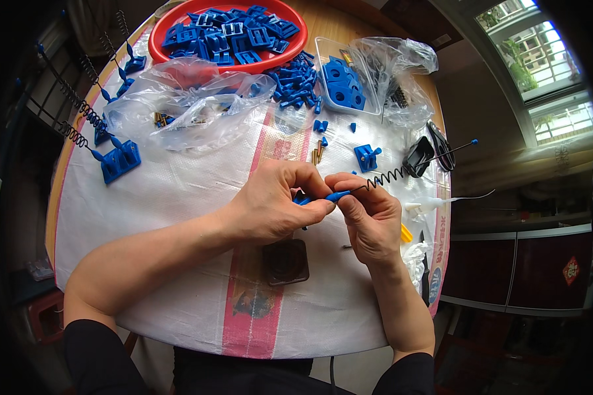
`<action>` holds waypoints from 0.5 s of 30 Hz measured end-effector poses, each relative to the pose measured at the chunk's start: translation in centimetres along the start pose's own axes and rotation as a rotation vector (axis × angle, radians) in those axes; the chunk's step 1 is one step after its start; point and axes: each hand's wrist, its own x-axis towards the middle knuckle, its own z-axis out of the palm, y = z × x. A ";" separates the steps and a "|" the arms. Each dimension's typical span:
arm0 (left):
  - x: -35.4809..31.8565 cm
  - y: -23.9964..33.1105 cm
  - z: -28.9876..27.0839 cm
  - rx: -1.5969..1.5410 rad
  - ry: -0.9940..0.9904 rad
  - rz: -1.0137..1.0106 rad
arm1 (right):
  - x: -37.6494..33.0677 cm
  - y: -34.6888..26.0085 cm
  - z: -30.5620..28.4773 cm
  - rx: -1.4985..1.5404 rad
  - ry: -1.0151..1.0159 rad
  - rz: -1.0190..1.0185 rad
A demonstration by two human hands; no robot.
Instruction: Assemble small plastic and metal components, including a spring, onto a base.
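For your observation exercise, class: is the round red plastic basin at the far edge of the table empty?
No: the round red plastic basin is filled with a heap of blue plastic bracket parts.

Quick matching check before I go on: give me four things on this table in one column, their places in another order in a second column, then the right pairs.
Things:
1. red bowl
2. clear plastic tub
3. dark square pad
4. black spring rod with blue tip

Places:
A. on the white sheet just below the two hands
B. far edge of the table, full of blue plastic parts
C. held between left hand and right hand, reaching off to the right
D. right of the bowl, holding blue blocks beside a clear bag

Pairs: 1-B, 2-D, 3-A, 4-C
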 end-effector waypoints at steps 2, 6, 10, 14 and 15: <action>0.0 0.1 0.0 -0.009 -0.001 0.002 | 0.0 0.0 0.0 0.005 0.001 0.001; 0.0 0.0 0.0 -0.019 -0.006 0.014 | 0.0 0.1 0.0 0.015 0.000 0.003; 0.0 -0.1 0.0 0.002 -0.009 0.028 | -0.1 0.1 0.1 0.022 -0.001 0.006; 0.0 -0.1 0.0 -0.031 -0.009 0.016 | 0.0 0.0 0.2 0.023 -0.004 0.002; 0.0 -0.1 0.0 -0.025 -0.008 0.014 | 0.0 -0.1 0.2 0.026 -0.005 0.002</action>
